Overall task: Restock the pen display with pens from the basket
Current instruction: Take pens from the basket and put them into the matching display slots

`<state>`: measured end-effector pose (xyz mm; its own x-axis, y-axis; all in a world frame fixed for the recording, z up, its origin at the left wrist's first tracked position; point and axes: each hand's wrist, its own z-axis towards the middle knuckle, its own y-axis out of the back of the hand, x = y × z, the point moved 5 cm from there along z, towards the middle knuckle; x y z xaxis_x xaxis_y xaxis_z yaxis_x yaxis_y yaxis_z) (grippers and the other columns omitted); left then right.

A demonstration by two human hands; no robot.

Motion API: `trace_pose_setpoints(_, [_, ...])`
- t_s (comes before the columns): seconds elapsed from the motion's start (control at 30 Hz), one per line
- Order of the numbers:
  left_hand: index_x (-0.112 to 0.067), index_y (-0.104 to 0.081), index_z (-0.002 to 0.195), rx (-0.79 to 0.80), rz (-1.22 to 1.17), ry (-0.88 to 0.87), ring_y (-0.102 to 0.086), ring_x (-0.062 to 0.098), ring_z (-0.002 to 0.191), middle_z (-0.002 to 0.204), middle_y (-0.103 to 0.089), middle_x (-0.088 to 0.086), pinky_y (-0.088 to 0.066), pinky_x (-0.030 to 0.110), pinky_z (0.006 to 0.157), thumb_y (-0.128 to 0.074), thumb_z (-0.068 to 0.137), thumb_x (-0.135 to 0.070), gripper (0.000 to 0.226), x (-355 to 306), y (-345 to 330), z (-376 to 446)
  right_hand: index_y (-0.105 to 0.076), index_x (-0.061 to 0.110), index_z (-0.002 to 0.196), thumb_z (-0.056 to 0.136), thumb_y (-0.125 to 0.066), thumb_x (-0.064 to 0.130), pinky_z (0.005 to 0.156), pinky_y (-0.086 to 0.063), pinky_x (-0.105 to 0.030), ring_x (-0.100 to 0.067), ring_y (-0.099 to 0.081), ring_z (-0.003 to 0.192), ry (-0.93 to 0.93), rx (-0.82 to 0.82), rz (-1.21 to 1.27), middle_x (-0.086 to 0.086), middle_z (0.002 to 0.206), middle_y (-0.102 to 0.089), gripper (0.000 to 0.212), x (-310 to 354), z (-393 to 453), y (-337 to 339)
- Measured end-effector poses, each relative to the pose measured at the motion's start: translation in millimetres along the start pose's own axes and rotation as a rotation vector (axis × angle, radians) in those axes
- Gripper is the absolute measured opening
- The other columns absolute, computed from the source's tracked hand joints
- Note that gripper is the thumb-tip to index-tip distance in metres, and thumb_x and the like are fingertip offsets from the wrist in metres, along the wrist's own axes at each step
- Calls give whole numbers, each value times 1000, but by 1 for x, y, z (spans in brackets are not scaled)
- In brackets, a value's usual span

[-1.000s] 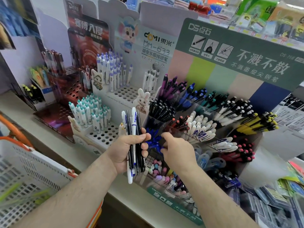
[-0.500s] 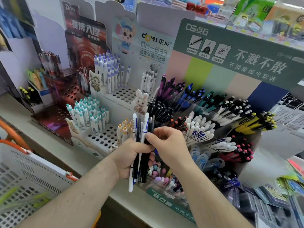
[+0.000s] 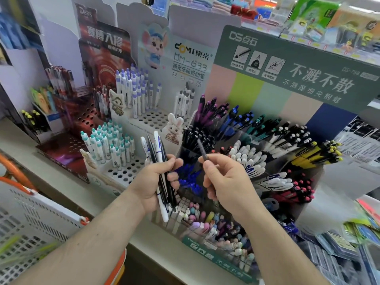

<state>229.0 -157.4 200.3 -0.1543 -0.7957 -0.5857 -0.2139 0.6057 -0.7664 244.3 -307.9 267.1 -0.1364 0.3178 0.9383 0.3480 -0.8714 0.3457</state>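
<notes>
Nearest us, at the lower left, we see the white perforated basket (image 3: 30, 219) with its orange handle (image 3: 14, 177), sitting beside and below the pale tabletop (image 3: 86, 194) that carries the stands. Above the tabletop's edge our left hand (image 3: 152, 182) has its grip curled round a bundle of pens (image 3: 162, 171), black and white barrels standing nearly upright, their tips poking out below the palm. Just to its right, apart from it, our right hand (image 3: 224, 182) pinches a single dark pen (image 3: 202, 150) between thumb and fingers, the pen tilted up and to the left. Both hands hang in front of the green-fronted pen display (image 3: 218, 258), and they hide part of its middle compartments; blue pens (image 3: 189, 177) show in the gap between them. To the right of the hands the display holds white pens (image 3: 248, 159), pink-tipped dark pens (image 3: 300, 188) and yellow-topped pens (image 3: 327, 153); pastel pens (image 3: 207, 221) lie in its front row. Left of the hands stands a white holed stand with teal-capped pens (image 3: 109, 145), and behind that one purple-capped pens (image 3: 135, 91). Farther back rise a rabbit figure (image 3: 174, 128), a red poster board (image 3: 104, 50) and the green header sign (image 3: 287, 66).
</notes>
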Motion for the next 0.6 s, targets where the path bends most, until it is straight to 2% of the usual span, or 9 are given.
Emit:
trace_pose_setpoints(0.1, [-16, -56, 88, 69, -55, -7, -47, 5, 43, 81, -71, 1, -40, 17, 41, -56, 76, -13, 12, -4, -11, 0, -69, 36, 98, 98, -60, 24, 49, -39, -20, -4, -45, 49, 64, 84, -252, 7, 61, -56, 15, 3, -4, -4])
trace_pose_setpoints(0.2, [-15, -56, 87, 79, -52, 13, -52, 6, 44, 76, -68, 0, -42, 16, 40, -58, 75, -11, 13, -4, -15, -3, -74, 36, 99, 96, -63, 25, 48, -35, -17, -3, -42, 47, 109, 85, -404, 15, 52, -50, 16, 4, -6, -7])
trace_pose_setpoints(0.23, [-15, -57, 87, 97, -73, 34, -54, 6, 45, 74, -67, 0, -42, 16, 39, -64, 73, -10, 17, -3, -15, -3, -75, 36, 100, 96, -64, 25, 48, -35, -16, -3, -43, 47, 112, 79, -408, 16, 51, -51, 17, 4, -6, -7])
trace_pose_setpoints(0.33, [-11, -66, 80, 206, -189, 101, -60, 9, 51, 78, -65, -1, -44, 17, 40, -94, 41, -2, 48, 0, -17, -6, -75, 38, 103, 96, -64, 25, 49, -36, -15, -2, -45, 48, 119, 88, -398, 15, 56, -55, 19, 9, -6, -5])
trace_pose_setpoints(0.43, [-11, -66, 78, 223, -219, 73, -60, 9, 53, 78, -63, -3, -45, 17, 41, -96, 32, 0, 56, -4, -11, -4, -74, 32, 93, 97, -60, 30, 48, -36, -15, -2, -43, 45, 97, 106, -432, 9, 58, -59, 14, 11, -6, 6])
trace_pose_setpoints(0.53, [-14, -64, 79, 223, -244, 41, -61, 8, 55, 76, -63, -4, -46, 16, 43, -95, 35, 0, 56, -16, -7, -3, -72, 25, 83, 97, -61, 27, 52, -43, -21, -6, -47, 48, 19, -15, -325, 6, 57, -59, 18, 9, -4, 31])
trace_pose_setpoints(0.6, [-13, -64, 78, 187, -122, 25, -62, 11, 55, 75, -65, 0, -46, 17, 42, -94, 36, 1, 53, -21, -7, -5, -70, 16, 86, 94, -66, 14, 54, -46, -26, -11, -51, 51, -52, -177, 7, 1, 61, -60, 9, 5, -1, 45])
